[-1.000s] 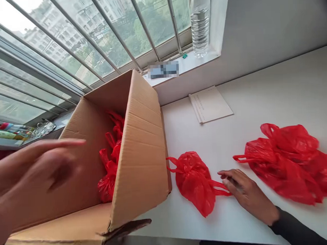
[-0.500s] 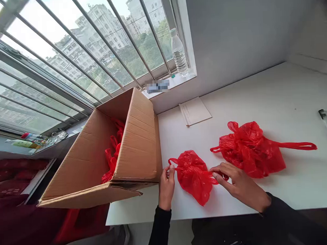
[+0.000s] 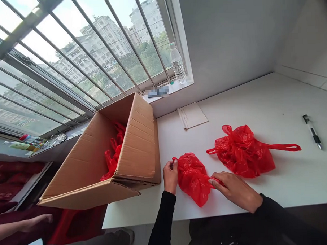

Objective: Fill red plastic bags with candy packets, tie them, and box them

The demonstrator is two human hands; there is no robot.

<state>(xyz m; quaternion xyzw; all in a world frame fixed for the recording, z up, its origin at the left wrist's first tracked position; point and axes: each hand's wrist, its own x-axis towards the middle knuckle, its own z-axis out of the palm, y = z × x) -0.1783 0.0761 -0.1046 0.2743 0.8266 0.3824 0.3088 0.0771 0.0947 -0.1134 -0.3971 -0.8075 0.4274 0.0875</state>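
Head view: both hands are pinching the handles of one tied red plastic bag [image 3: 192, 179].
The left hand [image 3: 170, 178] is curling its fingers in, thumb and fingertips closing on the loop at the bag's left side; the right hand [image 3: 235, 189] is gripping the opposite handle between thumb and bent fingers, its back facing up. The bag is lying on the white table [image 3: 298, 183] between them, just right of the cardboard box [image 3: 139, 145], where more red bags [image 3: 113, 160] are resting. Beyond the right hand, a red bundle [image 3: 244, 153] is lying near a pen [image 3: 312, 132]. At far left, a co-worker's hand [image 3: 39, 222] is hanging well apart from the work.
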